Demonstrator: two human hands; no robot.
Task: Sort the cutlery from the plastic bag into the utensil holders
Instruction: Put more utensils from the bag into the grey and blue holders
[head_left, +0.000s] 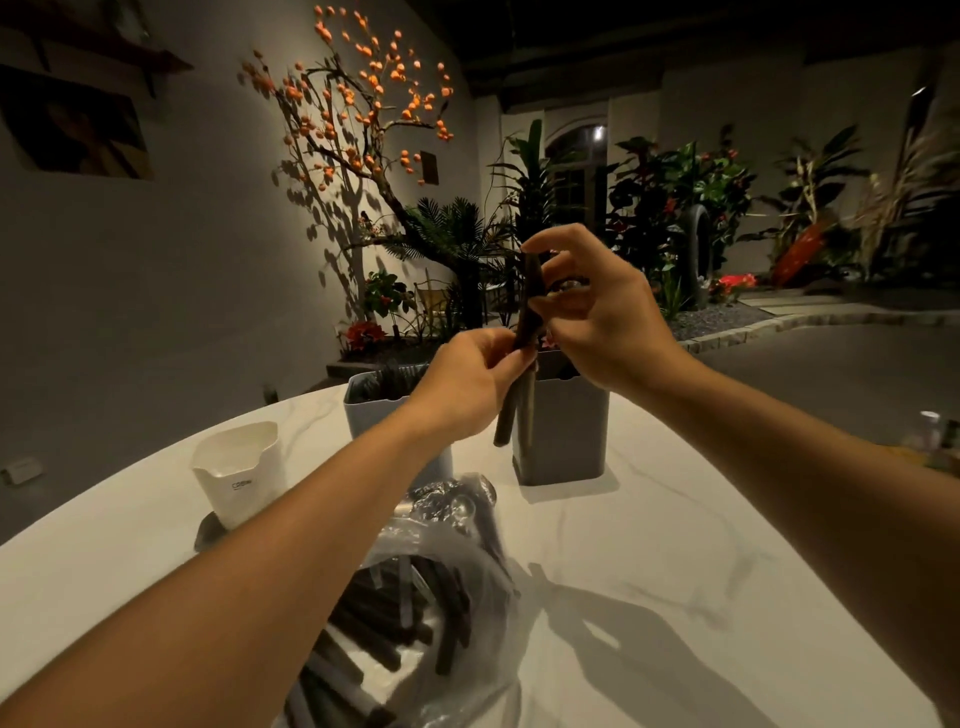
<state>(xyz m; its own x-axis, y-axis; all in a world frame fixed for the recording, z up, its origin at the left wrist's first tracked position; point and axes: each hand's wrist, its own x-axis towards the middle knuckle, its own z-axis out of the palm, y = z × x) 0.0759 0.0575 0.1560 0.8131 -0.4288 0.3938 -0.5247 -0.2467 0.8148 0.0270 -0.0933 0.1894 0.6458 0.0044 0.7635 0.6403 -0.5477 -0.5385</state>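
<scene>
At frame centre, the left hand (470, 387) and right hand (597, 312) both pinched a bundle of dark-handled cutlery pieces (527, 322) with curled fingers, above two grey plastic utensil holders (563, 431). The clear plastic bag (415, 613) of cutlery lay lower centre on the white marble worktop (675, 545). The writing on the white cup (241, 470) at left was unreadable.

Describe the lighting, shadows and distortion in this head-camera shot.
Head view: dim, warm light; the arms cast hard dark shadows on the white marble table; wide-angle bends the table's edge; the dark-handled cutlery pieces held by the left hand and right hand lack detail; glare on the clear plastic bag.
</scene>
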